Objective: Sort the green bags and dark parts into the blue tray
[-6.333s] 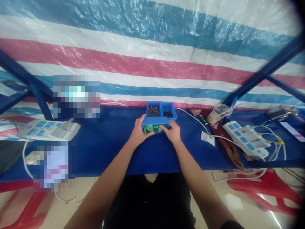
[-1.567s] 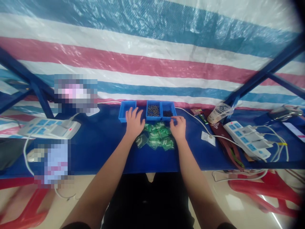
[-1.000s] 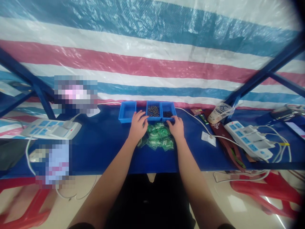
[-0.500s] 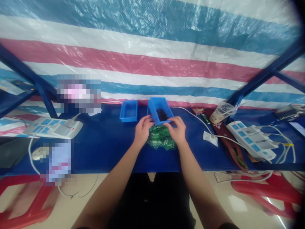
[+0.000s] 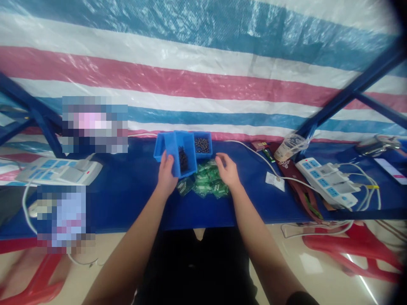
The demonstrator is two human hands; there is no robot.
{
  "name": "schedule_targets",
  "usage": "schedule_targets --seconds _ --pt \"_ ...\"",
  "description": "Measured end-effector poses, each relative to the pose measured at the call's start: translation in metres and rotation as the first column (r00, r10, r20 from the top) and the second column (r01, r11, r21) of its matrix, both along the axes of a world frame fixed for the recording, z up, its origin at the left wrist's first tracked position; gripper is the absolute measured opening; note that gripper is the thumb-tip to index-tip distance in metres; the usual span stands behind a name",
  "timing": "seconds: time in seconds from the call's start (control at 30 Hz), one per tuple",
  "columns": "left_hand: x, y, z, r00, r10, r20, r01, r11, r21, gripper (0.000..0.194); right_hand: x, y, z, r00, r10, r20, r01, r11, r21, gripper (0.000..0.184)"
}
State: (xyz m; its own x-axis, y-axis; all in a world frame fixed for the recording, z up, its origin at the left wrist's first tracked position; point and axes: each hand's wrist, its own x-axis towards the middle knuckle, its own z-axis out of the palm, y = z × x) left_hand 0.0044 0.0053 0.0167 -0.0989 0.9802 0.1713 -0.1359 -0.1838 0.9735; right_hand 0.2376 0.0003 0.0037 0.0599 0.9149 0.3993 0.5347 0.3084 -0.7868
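My left hand (image 5: 167,177) grips the left side of a blue plastic bin (image 5: 175,146), which is tilted and holds small black parts (image 5: 183,159). This bin partly covers a second blue bin (image 5: 160,147) behind it on the left. To its right stands a third blue bin (image 5: 210,149) filled with small dark metallic pieces (image 5: 202,145). My right hand (image 5: 228,170) is empty, its fingers loosely curved and apart, beside a pile of green items in clear plastic bags (image 5: 208,180). The pile lies on the blue table between my hands.
Power strips lie at the left (image 5: 60,169) and right (image 5: 327,182). A clear plastic cup (image 5: 288,148), a dark red strap (image 5: 297,182) and a small white packet (image 5: 275,181) are on the right. A white cable (image 5: 251,149) crosses the table. Striped sheeting hangs behind.
The bin of black parts has moved left in my left hand, uncovering the bin of metallic pieces. My right hand has let go of it and stays near the green bags.
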Motion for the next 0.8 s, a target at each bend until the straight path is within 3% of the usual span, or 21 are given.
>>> schedule_targets --seconds 0.1,0.23,0.37,0.57,0.63,0.8 --pt "-0.016 0.007 -0.008 1.000 0.026 0.011 -0.026 0.999 -0.046 0.066 0.001 0.005 -0.008 0.986 -0.004 0.168 0.014 0.998 -0.063 0.043" --pt "-0.016 0.003 -0.006 0.966 -0.018 -0.258 0.040 0.996 0.079 0.063 -0.006 0.005 -0.009 0.986 0.092 0.137 -0.079 0.992 -0.098 0.044" --pt "-0.007 -0.007 0.010 0.823 -0.021 -0.568 0.183 0.956 0.231 0.057 -0.011 -0.001 -0.006 0.983 0.130 0.126 -0.119 0.988 -0.094 0.041" --pt "-0.004 -0.012 0.024 0.686 0.018 -0.727 0.277 0.918 0.285 0.051 -0.012 -0.002 -0.006 0.978 0.186 0.096 -0.178 0.980 -0.087 0.042" --pt "-0.007 -0.009 0.027 0.695 0.048 -0.717 0.275 0.904 0.328 0.048 -0.012 -0.001 -0.006 0.981 0.182 0.071 -0.175 0.980 -0.096 0.043" --pt "-0.019 0.000 0.032 0.797 0.123 -0.591 0.174 0.891 0.420 0.049 -0.011 -0.001 -0.006 0.988 0.156 -0.003 -0.155 0.980 -0.129 0.042"
